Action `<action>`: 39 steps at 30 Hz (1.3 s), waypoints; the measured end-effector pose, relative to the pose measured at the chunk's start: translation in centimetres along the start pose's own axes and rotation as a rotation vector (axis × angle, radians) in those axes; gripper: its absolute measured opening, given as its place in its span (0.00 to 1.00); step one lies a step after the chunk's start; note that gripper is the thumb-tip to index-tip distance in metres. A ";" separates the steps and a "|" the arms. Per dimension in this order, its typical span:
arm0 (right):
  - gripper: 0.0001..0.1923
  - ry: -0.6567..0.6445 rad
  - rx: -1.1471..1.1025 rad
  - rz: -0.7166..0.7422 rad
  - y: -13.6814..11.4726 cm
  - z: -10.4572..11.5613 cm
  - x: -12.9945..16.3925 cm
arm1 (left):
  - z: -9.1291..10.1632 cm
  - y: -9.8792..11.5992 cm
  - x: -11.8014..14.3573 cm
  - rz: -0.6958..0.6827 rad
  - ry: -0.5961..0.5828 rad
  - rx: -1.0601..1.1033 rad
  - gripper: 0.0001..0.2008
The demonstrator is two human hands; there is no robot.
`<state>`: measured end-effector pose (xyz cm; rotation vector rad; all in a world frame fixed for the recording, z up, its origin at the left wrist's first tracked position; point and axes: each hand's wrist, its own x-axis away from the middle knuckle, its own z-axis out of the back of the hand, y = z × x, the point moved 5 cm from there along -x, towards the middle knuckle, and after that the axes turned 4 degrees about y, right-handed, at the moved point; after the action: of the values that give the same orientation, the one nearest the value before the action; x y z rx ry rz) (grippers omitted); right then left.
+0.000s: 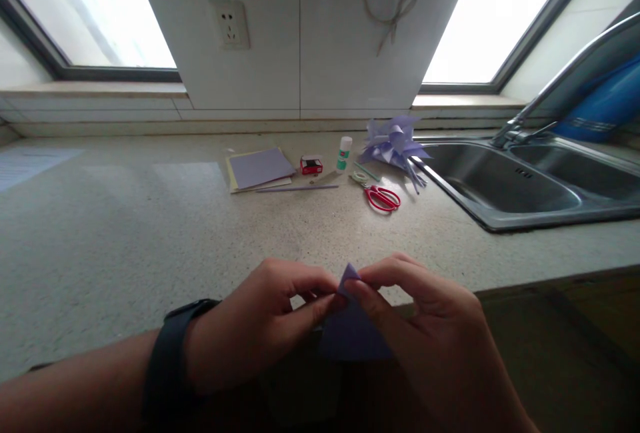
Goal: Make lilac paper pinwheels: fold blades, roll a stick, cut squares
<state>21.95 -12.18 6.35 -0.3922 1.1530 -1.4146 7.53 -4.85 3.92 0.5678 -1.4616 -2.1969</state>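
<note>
A sheet of purple paper (356, 336) hangs between my hands at the counter's front edge, one pointed corner upward. My left hand (280, 313), with a dark band on its wrist, pinches the paper's left edge just below that tip. On the other side my right hand (425, 313) grips the corner, its thumb pressed on the face of the sheet. Part of the paper is hidden behind the right thumb and palm, and its lower portion lies in shadow.
Toward the wall lie purple sheets (263, 169), a small red-and-black box (311, 165), a glue stick (344, 154), red-handled scissors (382, 198) and purple paper pinwheels (393, 143). A thin purple stick (300, 188) lies before the sheets. At right is a steel sink (493, 223) with a faucet (513, 129).
</note>
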 end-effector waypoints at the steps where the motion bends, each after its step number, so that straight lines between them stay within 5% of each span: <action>1: 0.05 0.007 0.031 0.048 -0.3 0.1 0.1 | 0.0 0.1 0.0 -0.019 0.000 -0.015 0.11; 6: 0.04 0.052 0.147 0.214 -1.2 0.4 0.6 | 0.0 0.4 0.0 -0.069 0.002 -0.027 0.09; 10: 0.04 0.064 0.146 0.207 -1.3 0.2 0.4 | -0.2 0.3 0.0 -0.050 -0.017 -0.049 0.10; 22: 0.09 -0.156 -0.182 -0.288 2.0 -1.8 -1.4 | -0.6 -0.6 -0.1 0.098 -0.047 -0.026 0.16; 26: 0.13 -0.118 -0.272 -0.384 4.5 -2.1 -3.0 | 0.6 -2.1 -0.7 0.206 0.033 0.014 0.16; 33: 0.14 0.002 0.259 -0.257 7.5 -1.0 -5.4 | 4.5 -2.8 -2.2 0.102 0.075 -0.618 0.12; 39: 0.09 0.015 0.560 -0.124 8.6 -0.4 -5.1 | 3.4 -2.7 -2.2 -0.064 0.105 -0.967 0.10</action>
<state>27.61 -5.72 1.22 -0.0551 0.7071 -1.7766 7.07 -0.12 2.84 0.3619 -0.2146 -2.5150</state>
